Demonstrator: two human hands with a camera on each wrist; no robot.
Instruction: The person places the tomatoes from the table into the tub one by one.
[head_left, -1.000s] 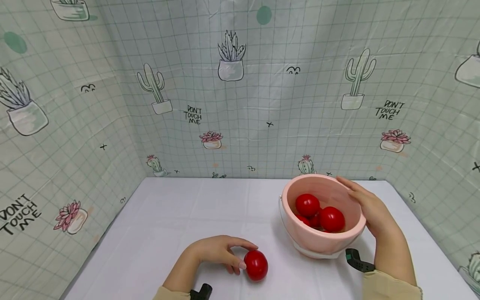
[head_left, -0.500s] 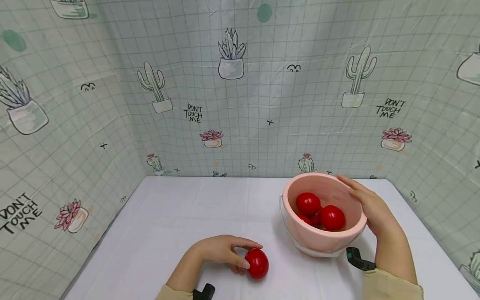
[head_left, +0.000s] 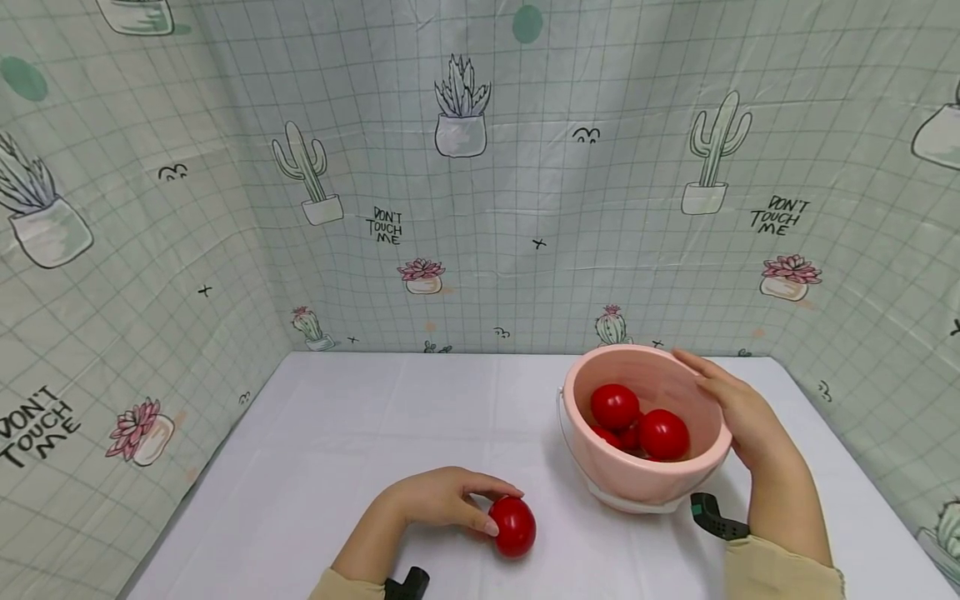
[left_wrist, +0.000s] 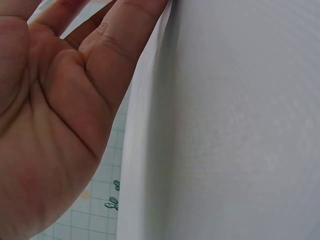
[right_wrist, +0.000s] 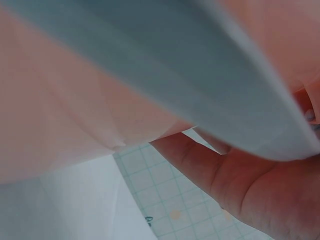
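Note:
My left hand [head_left: 442, 500] pinches a glossy red ball [head_left: 513, 527] on the white table, thumb on its near left side and a finger over its top. In the left wrist view the palm [left_wrist: 55, 125] shows, but the ball does not. My right hand [head_left: 742, 417] holds the rim and outer side of a pink bucket [head_left: 637, 483] at its right. Several red balls [head_left: 663, 434] lie inside that bucket. The right wrist view shows the fingers [right_wrist: 190, 155] against the bucket wall, partly hidden by a pale blurred band.
A white cloth covers the table [head_left: 390, 408]. Behind and at both sides hangs a grid-patterned curtain [head_left: 525, 183] printed with cacti. The bucket's pale handle [head_left: 570, 446] hangs down along its left side.
My left hand has shifted slightly right and its thumb and finger have settled further round the ball. The right hand and bucket stay put.

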